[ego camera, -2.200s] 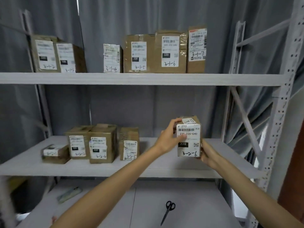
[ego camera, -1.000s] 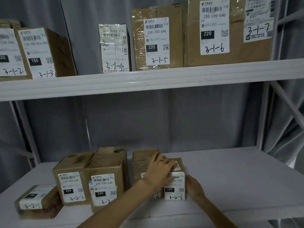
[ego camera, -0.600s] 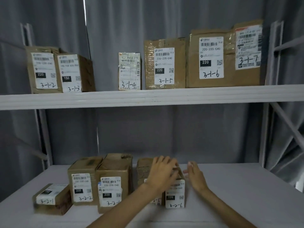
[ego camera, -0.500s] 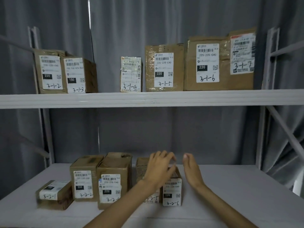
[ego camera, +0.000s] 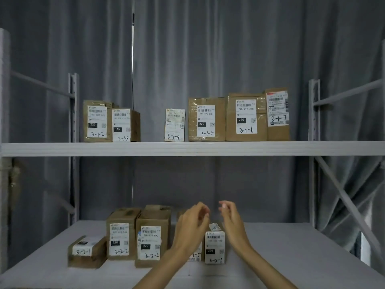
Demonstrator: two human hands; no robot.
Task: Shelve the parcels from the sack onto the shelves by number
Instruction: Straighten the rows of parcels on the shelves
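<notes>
**Below the fingers, parcel 3-2-6 stands shelved; both hands hold nothing**

Above the raised fingers, the upper shelf [ego camera: 187, 148] carries the larger share of the finished work: a row of parcels marked 3-1-2 [ego camera: 96, 121], 3-1-3 [ego camera: 123, 125], 3-1-4 [ego camera: 175, 125], 3-1-5 [ego camera: 206, 119], 3-1-6 [ego camera: 245, 117] and 3-1-7 [ego camera: 278, 113], with a gap between 3-1-3 and 3-1-4. No 3-1-1 shows.

Level with and below the fingers, the lower shelf [ego camera: 302, 253] holds 3-2-1 [ego camera: 86, 251] lying flat, far to the left of the hands, then 3-2-2 [ego camera: 121, 234] and 3-2-4 [ego camera: 152, 236] upright. No 3-2-3 is visible between them. Just behind the left hand [ego camera: 190, 226] stands a box whose label ends in 5, mostly hidden. Under the gap between the two hands stands the small parcel 3-2-6 [ego camera: 214, 245], upright, label outward, touching neither hand as far as I can see.

The right hand [ego camera: 232, 221] hovers just right of that parcel. Both hands have loosely curled fingers and grip nothing.

My judgement: placing 3-2-6 looks complete. Shelf space lies bare to the right of the right hand, so later numbers could follow. The sack is out of sight, so I cannot tell how many parcels remain.
</notes>
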